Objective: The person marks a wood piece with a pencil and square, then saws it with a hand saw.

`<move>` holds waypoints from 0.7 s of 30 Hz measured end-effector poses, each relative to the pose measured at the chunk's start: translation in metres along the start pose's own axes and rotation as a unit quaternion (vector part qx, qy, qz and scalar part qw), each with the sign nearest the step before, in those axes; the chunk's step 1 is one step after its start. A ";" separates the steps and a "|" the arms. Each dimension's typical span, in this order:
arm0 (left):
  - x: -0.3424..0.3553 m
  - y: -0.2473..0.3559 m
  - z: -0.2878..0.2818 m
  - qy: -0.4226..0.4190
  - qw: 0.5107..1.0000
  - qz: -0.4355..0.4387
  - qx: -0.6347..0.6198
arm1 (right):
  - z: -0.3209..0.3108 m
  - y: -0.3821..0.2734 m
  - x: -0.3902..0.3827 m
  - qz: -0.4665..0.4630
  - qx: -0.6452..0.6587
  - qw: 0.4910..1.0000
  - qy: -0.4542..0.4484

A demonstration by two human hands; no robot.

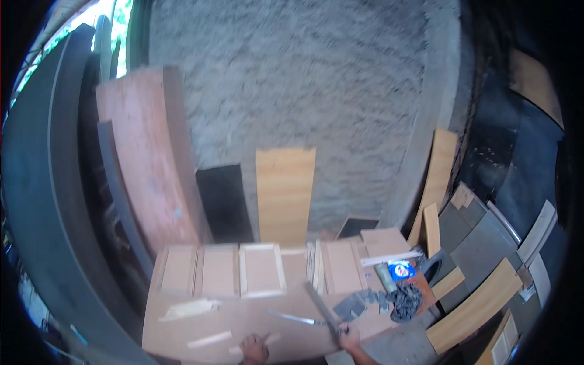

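My left hand (254, 349) is at the near edge of the workbench (176, 331), closed over a short pale wood strip (274, 337) that shows on both sides of it. My right hand (348, 336), to the right, is wrapped round the near end of a long, flat grey-brown bar (319, 302), which slants away to the far left. Blur hides its exact kind. A thin shiny metal strip (295, 317) meets the bar near that hand; whether they are joined I cannot tell. Another pale strip (210, 339) lies left of my left hand.
Several framed panels (261, 269) line the bench's far side. Pale thin strips (190, 309) lie at left. Grey sheet scraps (351, 306), a dark crumpled cloth (406, 302), a cylinder (385, 277) and a blue packet (401, 270) sit at right. Boards (286, 194) lean on the rough wall.
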State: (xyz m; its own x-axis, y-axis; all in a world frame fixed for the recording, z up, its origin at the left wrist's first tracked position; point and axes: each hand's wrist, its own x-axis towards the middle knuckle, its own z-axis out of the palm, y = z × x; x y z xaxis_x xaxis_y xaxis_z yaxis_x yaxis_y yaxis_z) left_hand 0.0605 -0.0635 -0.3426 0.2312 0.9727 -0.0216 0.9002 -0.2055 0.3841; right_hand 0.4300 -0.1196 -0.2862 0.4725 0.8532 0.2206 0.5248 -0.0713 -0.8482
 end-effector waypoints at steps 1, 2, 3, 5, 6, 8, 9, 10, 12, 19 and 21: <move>-0.001 0.001 -0.016 0.012 0.996 0.013 -0.092 | 0.002 -0.020 -0.015 0.080 0.071 0.994 -0.015; 0.002 -0.001 -0.014 0.017 0.997 0.015 -0.074 | 0.007 -0.040 -0.025 0.130 0.117 0.985 0.000; 0.000 -0.003 -0.012 0.017 0.998 0.013 -0.056 | 0.017 -0.037 -0.033 0.131 0.118 0.984 0.009; 0.004 0.005 -0.025 0.004 0.998 0.012 -0.066 | 0.036 -0.015 -0.055 0.103 0.202 0.974 0.011; 0.002 0.012 -0.035 -0.004 0.997 0.003 -0.075 | 0.042 -0.007 -0.063 0.119 0.173 0.978 -0.011; 0.014 0.013 -0.041 0.004 0.998 0.010 -0.063 | 0.050 -0.014 -0.074 0.200 0.159 0.964 -0.067; 0.022 0.013 -0.040 0.000 0.999 0.011 -0.049 | 0.045 -0.035 -0.073 0.266 0.168 0.943 -0.106; 0.029 0.011 -0.038 -0.003 0.999 0.033 -0.023 | 0.042 -0.053 -0.074 0.265 0.157 0.942 -0.134; 0.047 -0.004 -0.018 -0.082 0.996 -0.004 -0.020 | 0.048 -0.053 -0.076 0.185 0.075 0.968 -0.153; 0.058 0.012 -0.046 0.024 0.991 0.019 -0.132 | 0.062 -0.082 -0.088 0.175 0.093 0.967 -0.160; 0.053 0.014 -0.047 0.014 0.990 -0.004 -0.138 | 0.069 -0.075 -0.100 0.222 0.138 0.954 -0.147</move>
State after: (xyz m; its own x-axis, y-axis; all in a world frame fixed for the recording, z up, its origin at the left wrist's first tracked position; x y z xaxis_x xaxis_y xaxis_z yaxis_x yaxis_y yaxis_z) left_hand 0.0681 -0.0101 -0.2951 0.2118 0.9773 -0.0014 0.7657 -0.1650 0.6217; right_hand 0.2942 -0.1642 -0.2784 0.3652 0.8814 -0.2995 0.0937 -0.3549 -0.9302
